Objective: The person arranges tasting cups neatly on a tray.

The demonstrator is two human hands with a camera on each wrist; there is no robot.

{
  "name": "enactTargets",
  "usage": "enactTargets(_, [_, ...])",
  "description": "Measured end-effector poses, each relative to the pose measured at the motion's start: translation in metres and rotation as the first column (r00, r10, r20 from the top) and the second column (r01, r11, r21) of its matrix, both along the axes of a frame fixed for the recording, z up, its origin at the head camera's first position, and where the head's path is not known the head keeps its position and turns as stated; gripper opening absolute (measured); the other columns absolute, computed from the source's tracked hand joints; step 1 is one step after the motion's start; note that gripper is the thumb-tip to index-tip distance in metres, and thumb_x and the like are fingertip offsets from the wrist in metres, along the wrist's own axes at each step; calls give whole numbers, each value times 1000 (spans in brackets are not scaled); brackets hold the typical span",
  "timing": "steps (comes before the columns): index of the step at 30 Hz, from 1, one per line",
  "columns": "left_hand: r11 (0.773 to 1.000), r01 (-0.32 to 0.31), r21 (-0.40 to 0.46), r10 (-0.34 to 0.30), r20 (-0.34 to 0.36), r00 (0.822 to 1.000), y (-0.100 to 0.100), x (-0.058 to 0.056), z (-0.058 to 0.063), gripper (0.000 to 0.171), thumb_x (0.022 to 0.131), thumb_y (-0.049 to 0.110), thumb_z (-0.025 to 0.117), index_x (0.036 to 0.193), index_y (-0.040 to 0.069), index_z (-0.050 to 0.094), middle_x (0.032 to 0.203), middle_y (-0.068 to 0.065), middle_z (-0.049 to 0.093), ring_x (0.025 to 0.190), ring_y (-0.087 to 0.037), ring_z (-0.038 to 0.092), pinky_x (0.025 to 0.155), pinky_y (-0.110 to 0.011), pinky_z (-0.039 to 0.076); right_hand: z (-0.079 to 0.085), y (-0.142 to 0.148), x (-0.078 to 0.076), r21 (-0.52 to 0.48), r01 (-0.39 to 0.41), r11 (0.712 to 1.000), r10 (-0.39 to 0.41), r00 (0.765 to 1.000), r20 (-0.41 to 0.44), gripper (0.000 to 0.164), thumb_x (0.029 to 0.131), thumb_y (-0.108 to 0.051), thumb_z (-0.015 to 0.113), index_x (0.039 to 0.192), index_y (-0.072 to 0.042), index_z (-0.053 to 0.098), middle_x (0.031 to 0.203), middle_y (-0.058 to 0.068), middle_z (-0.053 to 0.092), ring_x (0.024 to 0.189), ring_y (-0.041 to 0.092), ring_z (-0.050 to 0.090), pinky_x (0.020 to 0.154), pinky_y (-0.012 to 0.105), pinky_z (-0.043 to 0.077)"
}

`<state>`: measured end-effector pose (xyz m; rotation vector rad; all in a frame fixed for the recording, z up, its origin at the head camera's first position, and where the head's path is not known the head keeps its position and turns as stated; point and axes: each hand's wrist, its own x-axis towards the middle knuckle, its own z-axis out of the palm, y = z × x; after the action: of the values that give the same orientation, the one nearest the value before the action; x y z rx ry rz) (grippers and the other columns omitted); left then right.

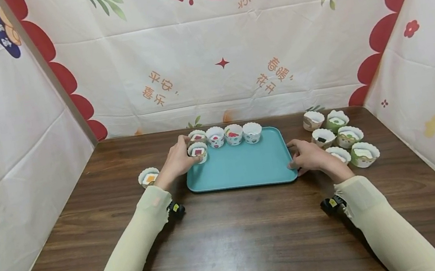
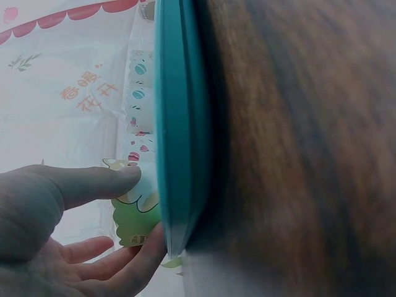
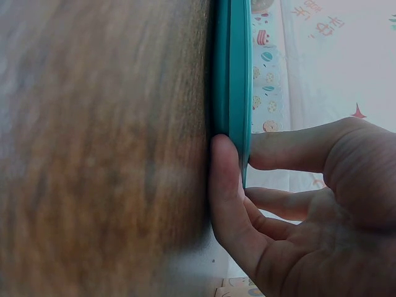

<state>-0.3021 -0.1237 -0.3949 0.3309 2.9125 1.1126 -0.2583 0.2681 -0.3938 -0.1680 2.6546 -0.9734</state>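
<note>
My left hand (image 1: 177, 161) is at the left end of a teal tray (image 1: 243, 166), holding a scalloped paper cup (image 1: 198, 152) between thumb and fingers. That cup has white filling with a dark red square on top. In the left wrist view the paper cup (image 2: 139, 213) looks green and sits low over the tray's edge, with the thumb on its near side. My right hand (image 1: 309, 157) grips the tray's right rim. The right wrist view shows the thumb inside the tray rim (image 3: 232, 80) and a finger against its outside. Several paper cups (image 1: 234, 135) line the tray's back edge.
Several more paper cups (image 1: 350, 137), some green, stand in a cluster on the brown table (image 1: 233, 241) right of the tray. One cup with an orange square (image 1: 149, 177) stands left of my left wrist. Printed white cloth (image 1: 195, 45) walls the back and sides.
</note>
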Motion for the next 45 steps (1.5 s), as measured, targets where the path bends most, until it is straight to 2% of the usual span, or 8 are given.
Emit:
enactTargets(7, [1000,7,-18,-7,-2,1000,-2,3,4,70,92,24,79,146,1,41,134,-21,59,120,-35,57,102,-50,52,-3,0,-1,-5,3,1000,-3,1000,2,75,94,-5,69,156,9,29,92,16,57,72,21,65,65,35,65])
enactTargets(12, [1000,9,3,-9,-15,1000,-7,6,8,71,91,26,79,145,1,41,135,-23,60,123,-37,59,102,-51,53,-3,0,-1,-9,-1,1000,1,1000,6,73,95,-4,67,156,9,28,92,17,56,72,22,66,65,35,65])
enactTargets(25, [998,20,62,-14,-99,995,-15,18,24,64,91,22,79,143,3,45,130,-19,62,123,-35,62,104,-52,53,-2,-1,-3,-5,9,1000,-9,1000,10,73,95,-4,66,156,8,29,94,18,57,72,22,66,66,35,65])
enactTargets(31, [997,23,75,-9,-184,983,-20,27,32,61,92,21,76,143,4,48,129,-20,63,122,-35,63,103,-52,53,-2,-1,-2,-10,14,1000,-13,1000,13,73,94,-4,67,156,8,29,95,19,58,73,22,67,66,35,65])
enactTargets(39, [994,55,94,-26,-287,958,-45,41,31,58,92,25,78,141,7,52,129,-19,65,122,-35,63,96,-53,59,0,-2,-1,-11,5,1000,-5,1000,10,75,94,-5,69,156,9,28,93,18,58,72,21,66,66,35,65])
enactTargets(42, [995,63,80,-35,-310,950,-60,44,28,56,91,23,79,138,6,54,129,-19,65,122,-36,63,92,-55,61,0,-2,0,-8,7,1000,-7,1000,10,76,94,-5,70,156,9,28,94,17,58,73,21,66,66,35,65])
enactTargets(45, [998,44,34,-30,-330,943,-75,45,25,54,90,23,81,135,6,57,128,-19,66,120,-37,63,91,-54,60,1,-2,1,-5,10,1000,-10,1000,9,75,94,-5,69,156,9,28,95,19,58,73,22,67,66,35,66])
